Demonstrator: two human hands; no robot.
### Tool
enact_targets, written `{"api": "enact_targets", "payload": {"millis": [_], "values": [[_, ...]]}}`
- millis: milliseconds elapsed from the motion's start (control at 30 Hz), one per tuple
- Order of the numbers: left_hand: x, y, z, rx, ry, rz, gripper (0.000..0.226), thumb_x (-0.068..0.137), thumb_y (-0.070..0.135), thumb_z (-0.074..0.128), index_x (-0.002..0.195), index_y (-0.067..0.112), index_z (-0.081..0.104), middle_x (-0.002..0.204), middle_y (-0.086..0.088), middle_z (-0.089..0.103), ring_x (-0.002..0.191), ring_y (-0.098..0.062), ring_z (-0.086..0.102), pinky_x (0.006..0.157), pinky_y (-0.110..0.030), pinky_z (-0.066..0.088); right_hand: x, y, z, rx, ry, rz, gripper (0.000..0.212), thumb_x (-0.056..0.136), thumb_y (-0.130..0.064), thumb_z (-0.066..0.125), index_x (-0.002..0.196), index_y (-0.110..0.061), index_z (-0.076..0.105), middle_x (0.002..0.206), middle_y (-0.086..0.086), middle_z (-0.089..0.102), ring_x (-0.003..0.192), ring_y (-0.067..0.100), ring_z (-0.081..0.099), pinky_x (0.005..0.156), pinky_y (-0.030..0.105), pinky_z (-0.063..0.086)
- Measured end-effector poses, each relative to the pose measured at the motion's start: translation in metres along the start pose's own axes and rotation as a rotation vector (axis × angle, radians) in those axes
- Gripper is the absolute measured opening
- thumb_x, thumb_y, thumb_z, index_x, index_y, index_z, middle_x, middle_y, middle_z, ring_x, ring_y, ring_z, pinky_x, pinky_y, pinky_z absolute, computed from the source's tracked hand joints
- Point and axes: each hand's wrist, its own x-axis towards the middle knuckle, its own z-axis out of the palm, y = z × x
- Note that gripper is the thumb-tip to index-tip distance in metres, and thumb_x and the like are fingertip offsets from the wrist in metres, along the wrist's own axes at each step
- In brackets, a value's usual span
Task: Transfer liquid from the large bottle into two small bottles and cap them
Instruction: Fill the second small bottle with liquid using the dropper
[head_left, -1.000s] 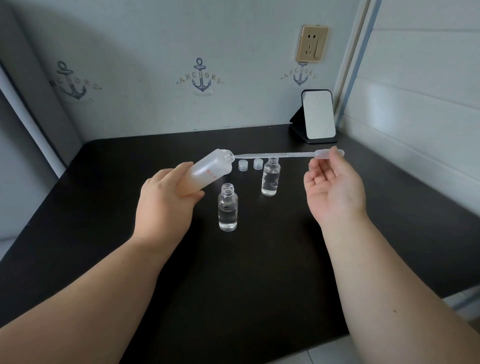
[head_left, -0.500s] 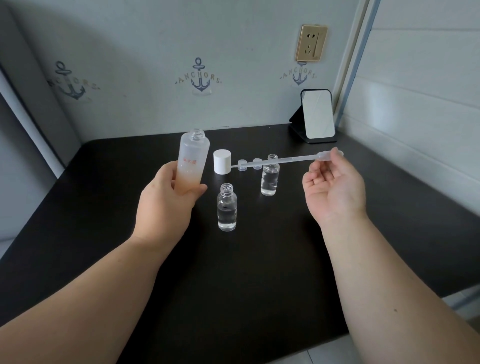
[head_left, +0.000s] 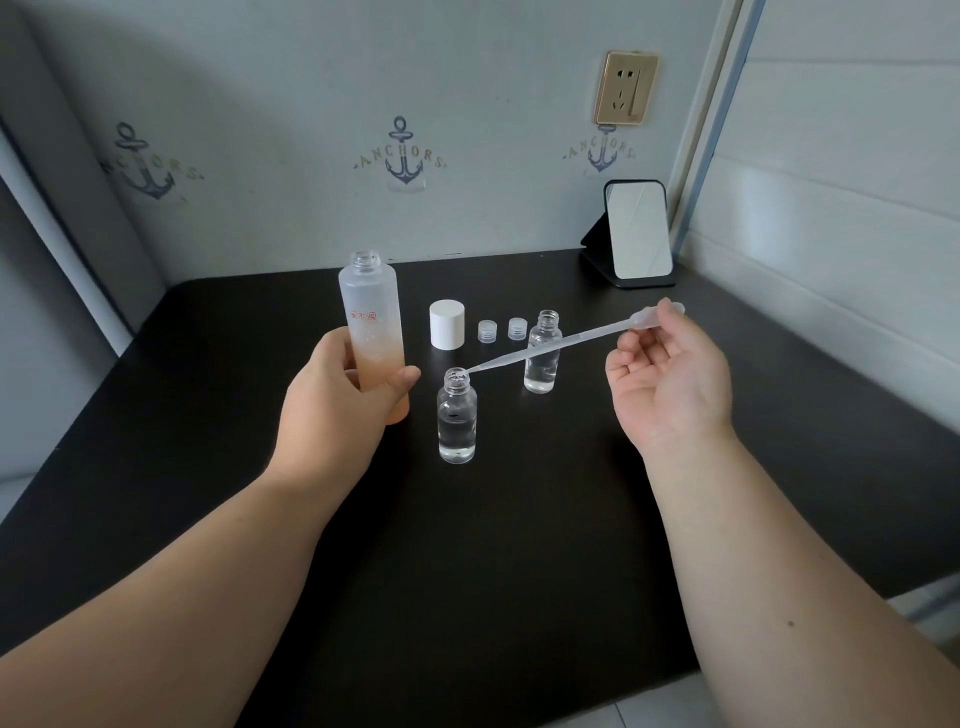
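The left hand (head_left: 332, 400) holds the large bottle (head_left: 375, 338) upright in a closed grip. The right hand (head_left: 670, 384), palm up, pinches the pipette (head_left: 561, 345), its tip at the near small bottle (head_left: 456, 415).

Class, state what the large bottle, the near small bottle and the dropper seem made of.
Large bottle: frosted glass or plastic, by its matte, cloudy wall.
Near small bottle: clear glass or hard plastic, glossy and see-through.
Dropper: probably soft translucent plastic, thin and milky.
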Motion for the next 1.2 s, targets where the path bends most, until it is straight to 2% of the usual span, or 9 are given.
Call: {"api": "enact_targets", "payload": {"millis": [200, 367, 567, 667, 767, 833, 900, 1000, 1200], "values": [[-0.007, 0.006, -0.007, -0.086, 0.105, 0.028, 0.044, 0.088, 0.048, 0.070, 0.125, 0.038, 0.049, 0.108, 0.024, 0.057, 0.093, 0.005, 0.059, 0.071, -0.016, 0.043, 0.000, 0.000, 0.000, -0.005, 0.002, -0.001, 0.025, 0.094, -0.017, 0.068, 0.070, -0.011, 0.071, 0.074, 0.001, 0.066, 0.059, 0.013, 0.056, 0.055, 0.022, 0.044], [-0.017, 0.013, -0.015, -0.116, 0.228, 0.126, 0.027, 0.092, 0.026, 0.067, 0.115, 0.032, 0.054, 0.096, 0.014, 0.058, 0.086, 0.001, 0.058, 0.066, -0.009, 0.046, 0.001, 0.000, -0.001, -0.005, -0.004, -0.004, 0.020, 0.094, -0.017, 0.067, 0.075, -0.010, 0.069, 0.074, 0.000, 0.067, 0.059, 0.014, 0.056, 0.055, 0.022, 0.044], [-0.029, 0.017, -0.012, -0.102, 0.031, 0.281, 0.021, 0.091, 0.019, 0.068, 0.099, 0.038, 0.061, 0.091, 0.017, 0.064, 0.077, -0.011, 0.060, 0.065, -0.016, 0.052, 0.001, -0.001, -0.001, -0.020, -0.015, -0.016, 0.027, 0.094, -0.017, 0.068, 0.068, -0.011, 0.072, 0.074, 0.000, 0.067, 0.059, 0.013, 0.056, 0.055, 0.022, 0.044], [-0.029, 0.017, -0.009, -0.038, -0.160, 0.302, 0.022, 0.089, 0.035, 0.068, 0.110, 0.032, 0.065, 0.095, 0.022, 0.067, 0.075, -0.014, 0.062, 0.065, -0.024, 0.053, 0.001, -0.001, -0.001, -0.012, -0.013, -0.014, 0.027, 0.093, -0.017, 0.069, 0.068, -0.011, 0.073, 0.074, 0.000, 0.068, 0.059, 0.013, 0.056, 0.055, 0.022, 0.044], [-0.028, 0.018, -0.006, 0.062, -0.313, 0.292, 0.039, 0.078, 0.059, 0.069, 0.112, 0.042, 0.061, 0.089, 0.035, 0.062, 0.075, -0.009, 0.061, 0.066, -0.015, 0.049, 0.002, 0.000, -0.001, -0.010, -0.015, -0.017, 0.028, 0.094, -0.017, 0.069, 0.066, -0.012, 0.074, 0.073, 0.000, 0.067, 0.058, 0.012, 0.054, 0.055, 0.021, 0.043], [-0.026, 0.016, -0.003, 0.128, -0.402, 0.275, 0.039, 0.072, 0.067, 0.069, 0.105, 0.049, 0.058, 0.084, 0.033, 0.062, 0.074, -0.004, 0.060, 0.065, -0.013, 0.047, 0.002, 0.000, -0.001, -0.007, -0.018, -0.016, 0.029, 0.094, -0.017, 0.069, 0.065, -0.012, 0.074, 0.073, 0.000, 0.067, 0.058, 0.012, 0.054, 0.056, 0.021, 0.043], [-0.024, 0.015, 0.000, 0.190, -0.432, 0.271, 0.032, 0.074, 0.061, 0.075, 0.097, 0.053, 0.054, 0.084, 0.025, 0.063, 0.078, -0.001, 0.060, 0.066, -0.012, 0.047, 0.002, -0.001, -0.001, 0.000, -0.024, -0.015, 0.029, 0.094, -0.016, 0.069, 0.065, -0.012, 0.074, 0.073, 0.000, 0.067, 0.058, 0.012, 0.054, 0.056, 0.021, 0.042], [-0.023, 0.014, 0.001, 0.212, -0.420, 0.285, 0.030, 0.078, 0.050, 0.078, 0.091, 0.056, 0.051, 0.092, 0.036, 0.059, 0.083, 0.003, 0.059, 0.070, -0.009, 0.046, 0.003, -0.001, -0.001, 0.006, -0.021, -0.017, 0.027, 0.094, -0.016, 0.069, 0.068, -0.012, 0.072, 0.073, 0.000, 0.066, 0.058, 0.012, 0.052, 0.056, 0.021, 0.042], [-0.022, 0.011, -0.001, 0.186, -0.391, 0.327, 0.031, 0.084, 0.037, 0.077, 0.105, 0.049, 0.058, 0.089, 0.037, 0.059, 0.080, 0.000, 0.061, 0.068, -0.006, 0.042, 0.003, -0.001, -0.001, 0.004, -0.008, -0.024, 0.028, 0.094, -0.015, 0.069, 0.067, -0.012, 0.071, 0.072, -0.001, 0.064, 0.057, 0.011, 0.049, 0.056, 0.021, 0.041]]}}
